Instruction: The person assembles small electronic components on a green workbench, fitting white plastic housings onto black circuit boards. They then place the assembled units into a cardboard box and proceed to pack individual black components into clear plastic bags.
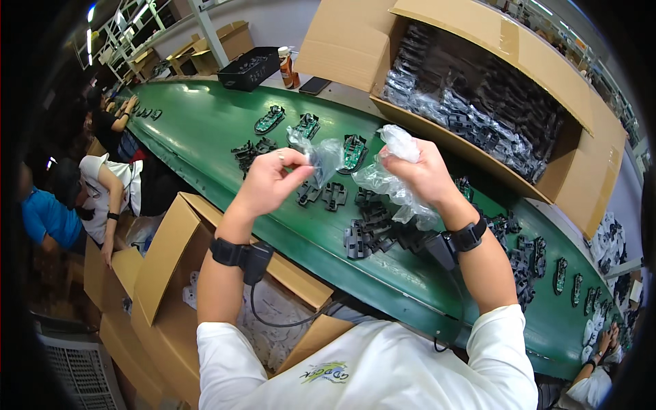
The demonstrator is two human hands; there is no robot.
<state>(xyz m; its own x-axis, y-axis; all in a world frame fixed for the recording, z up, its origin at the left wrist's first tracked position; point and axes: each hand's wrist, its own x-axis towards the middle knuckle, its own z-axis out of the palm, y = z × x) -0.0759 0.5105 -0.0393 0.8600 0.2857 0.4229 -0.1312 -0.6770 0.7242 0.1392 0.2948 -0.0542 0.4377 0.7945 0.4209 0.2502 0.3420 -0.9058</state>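
Note:
Above a green conveyor belt (198,113), my left hand (272,183) pinches a small clear plastic bag (328,157) between thumb and fingers. A dark shape shows through the bag, too unclear to name. My right hand (429,176) is closed around crumpled clear plastic bags (389,183), which hang below the palm and stick out above the fingers. Beyond the hands, a green circuit board in a black housing (354,152) lies on the belt, with similar ones farther back. Black plastic parts (362,239) are heaped below and between my hands.
A large open cardboard box (465,140) of bagged black parts stands beyond the belt. Nearby are a black crate (247,72), a bottle (285,68) and a phone (315,85). Another open carton (164,263) holds plastic bags at my left. Co-workers (109,184) sit along the belt.

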